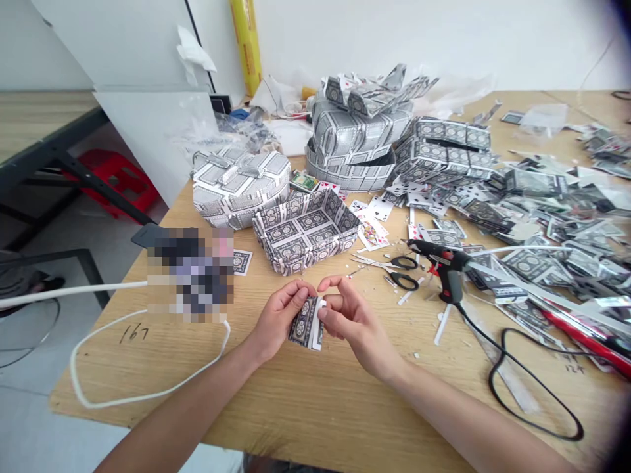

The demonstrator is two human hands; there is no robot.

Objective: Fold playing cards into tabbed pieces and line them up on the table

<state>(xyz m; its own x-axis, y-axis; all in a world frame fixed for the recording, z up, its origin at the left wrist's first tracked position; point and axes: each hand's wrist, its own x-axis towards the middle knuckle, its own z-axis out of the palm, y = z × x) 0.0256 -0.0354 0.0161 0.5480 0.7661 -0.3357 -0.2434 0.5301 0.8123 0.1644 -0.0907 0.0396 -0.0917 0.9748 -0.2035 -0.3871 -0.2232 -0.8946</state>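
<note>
Black-and-white card (pixel 302 323) sits pinched in my left hand (pixel 277 316); my right hand (pixel 352 322), half-curled, grip unclear, meets its three-o'clock edge.

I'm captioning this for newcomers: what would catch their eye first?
Likely the stack of card-patterned baskets at the far side of the table, with heaped cards spreading to its right. Front and centre, the left hand holds a patterned piece, the right hand at its edge. The glue gun stands out right of the scissors.
</note>
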